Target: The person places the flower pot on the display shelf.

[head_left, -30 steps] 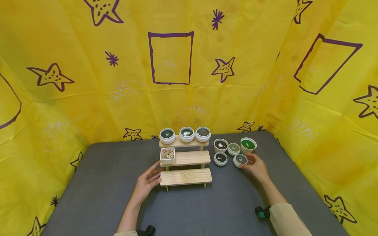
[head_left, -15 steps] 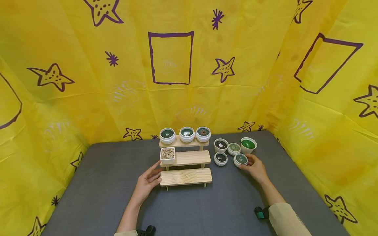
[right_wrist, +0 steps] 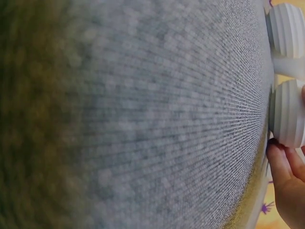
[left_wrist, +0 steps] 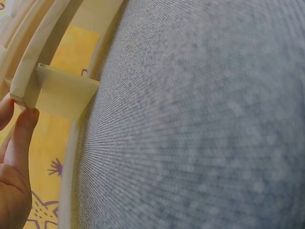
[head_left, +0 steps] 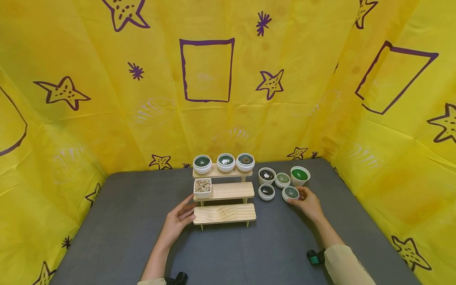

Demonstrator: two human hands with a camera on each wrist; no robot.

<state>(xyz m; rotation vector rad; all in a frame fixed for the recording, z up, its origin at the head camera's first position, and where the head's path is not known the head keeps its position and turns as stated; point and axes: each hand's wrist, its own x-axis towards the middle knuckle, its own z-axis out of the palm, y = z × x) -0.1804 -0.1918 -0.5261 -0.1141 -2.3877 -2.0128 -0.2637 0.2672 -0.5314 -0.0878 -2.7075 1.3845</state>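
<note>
At the left end of a three-step wooden stand [head_left: 224, 213], my left hand [head_left: 174, 222] pinches the edge of the lowest step. The left wrist view shows fingertips [left_wrist: 24, 129] against the board's end, above one of its supports. To the right, my right hand [head_left: 309, 204] grips a small round white pot [head_left: 290, 193] with a grey-green top, standing on the cloth. Seen from the right wrist, that pot has a ribbed side [right_wrist: 286, 114], with the thumb or a finger at its near side. A white square dish of pebbles [head_left: 202, 188] sits on the middle step.
Several round white pots [head_left: 225, 162] stand along the top step. Beside the stand are a brown-filled cup [head_left: 266, 175], a dark-topped pot [head_left: 266, 192], a pale green pot [head_left: 282, 180] and a bright green cup [head_left: 299, 175]. Yellow patterned cloth [head_left: 228, 126] surrounds the grey table.
The right hand and the gripped pot have shifted very slightly. The left hand stays on the stand, and the other pots have not moved.
</note>
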